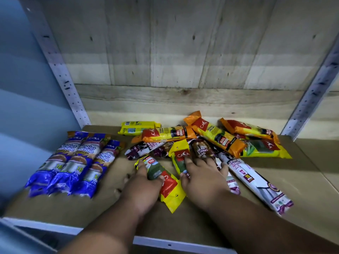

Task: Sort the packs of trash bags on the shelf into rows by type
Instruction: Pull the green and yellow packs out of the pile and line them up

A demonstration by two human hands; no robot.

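Three blue "Singlet Handle" packs [73, 162] lie side by side in a row at the left of the shelf board [293, 180]. A mixed pile sits in the middle and right: orange 60L packs [216, 136], purple-white "Draw String Bag" packs [253, 180] and yellow-green 25L packs. My left hand [145, 187] grips one yellow 25L pack [165, 182] lying near the front. My right hand [203, 176] lies with fingers spread on a second yellow 25L pack [180, 156] and on the draw string packs beside it. Whether it grips anything cannot be told.
A yellow pack [137, 127] lies alone at the back near the wooden back wall [183, 70]. Perforated white metal uprights [62, 70] stand at both back corners. The shelf's white front edge [165, 244] runs below my forearms.
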